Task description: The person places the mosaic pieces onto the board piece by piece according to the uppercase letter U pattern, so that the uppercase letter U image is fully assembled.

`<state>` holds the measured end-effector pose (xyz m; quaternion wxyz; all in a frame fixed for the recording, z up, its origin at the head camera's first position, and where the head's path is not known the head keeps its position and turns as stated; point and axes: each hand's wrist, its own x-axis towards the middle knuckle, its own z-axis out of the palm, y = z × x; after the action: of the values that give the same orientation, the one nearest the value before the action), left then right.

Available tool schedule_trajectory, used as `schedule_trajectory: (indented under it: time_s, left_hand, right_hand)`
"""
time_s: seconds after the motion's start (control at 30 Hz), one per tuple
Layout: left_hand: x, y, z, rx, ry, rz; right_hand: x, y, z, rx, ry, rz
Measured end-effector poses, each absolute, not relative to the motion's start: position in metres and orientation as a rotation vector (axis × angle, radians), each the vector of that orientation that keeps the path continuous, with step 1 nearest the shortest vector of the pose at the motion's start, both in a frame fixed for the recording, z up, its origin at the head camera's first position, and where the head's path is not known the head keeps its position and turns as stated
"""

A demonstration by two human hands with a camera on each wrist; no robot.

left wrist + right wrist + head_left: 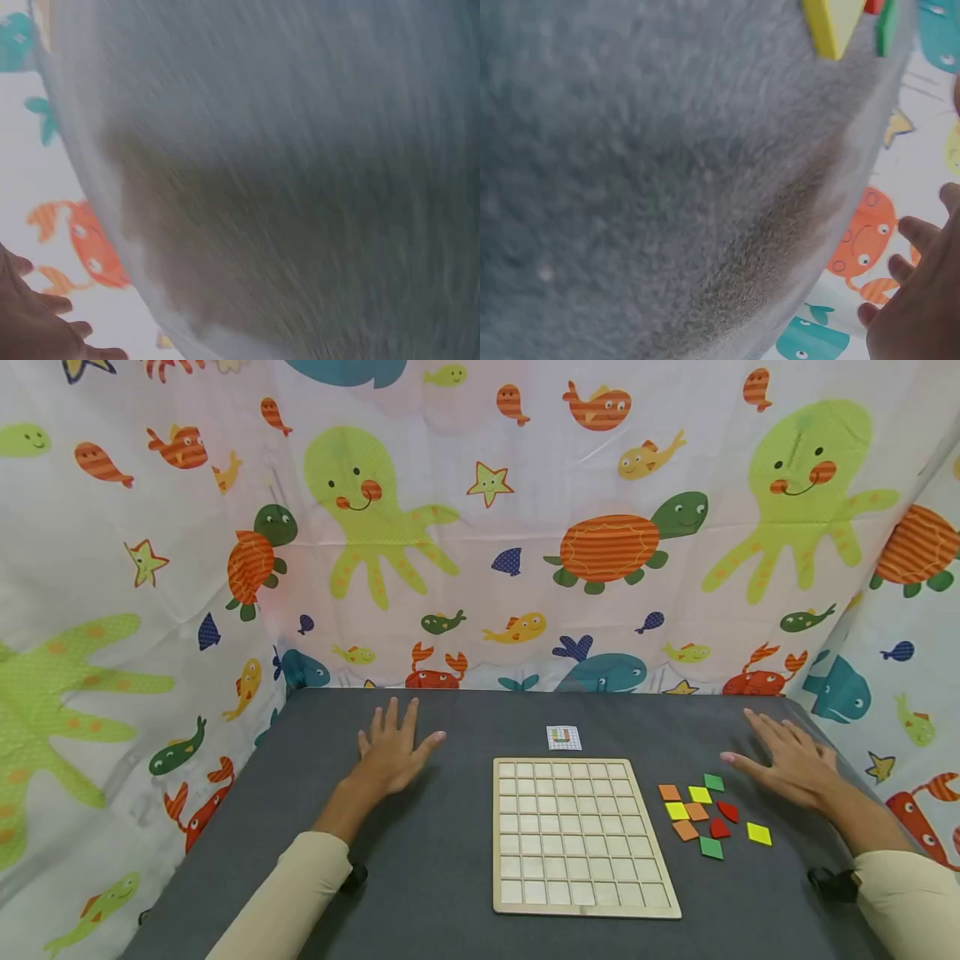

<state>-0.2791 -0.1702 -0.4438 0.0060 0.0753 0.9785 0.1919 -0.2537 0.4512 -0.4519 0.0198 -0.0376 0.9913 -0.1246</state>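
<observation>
My left hand (392, 750) is held over the left part of the dark table with its fingers spread and nothing in it. On the other side, my right hand (795, 764) hovers above the table, fingers extended, also holding nothing. Nearest to it lie loose coloured tiles: orange (696, 812), yellow (759, 834), green (711, 847) and red (719, 828). Between the hands sits a wooden grid board (576, 837) with pale square cells. Behind the board is a small white card (563, 737) printed with a grid and a coloured U-like shape.
A dark grey cloth (427, 877) covers the table. Behind and at both sides hangs a white curtain (465, 635) printed with sea animals. The right wrist view shows a yellow tile (834, 26) at its upper edge.
</observation>
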Motion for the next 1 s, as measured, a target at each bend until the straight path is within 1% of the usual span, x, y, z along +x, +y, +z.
schedule_trajectory:
  time_s: [0.4,0.57,0.67,0.87,1.0]
  left_hand:
    - [-0.236,-0.129,-0.43,0.306,2.853,1.184]
    - [-0.216,-0.116,-0.431,0.332,2.722,1.34]
    - [-0.207,-0.11,-0.433,0.319,2.64,1.41]
    - [-0.196,-0.1,-0.442,0.321,2.446,1.551]
    - [-0.19,-0.095,-0.447,0.282,2.285,1.663]
  right_hand:
    - [-0.212,0.454,-0.441,-0.182,3.107,-0.449]
    - [-0.196,0.452,-0.439,-0.141,3.046,-0.421]
    - [-0.19,0.449,-0.44,-0.138,2.995,-0.433]
    - [-0.182,0.445,-0.441,-0.252,2.887,-0.53]
    - [-0.181,0.44,-0.443,-0.205,2.812,-0.538]
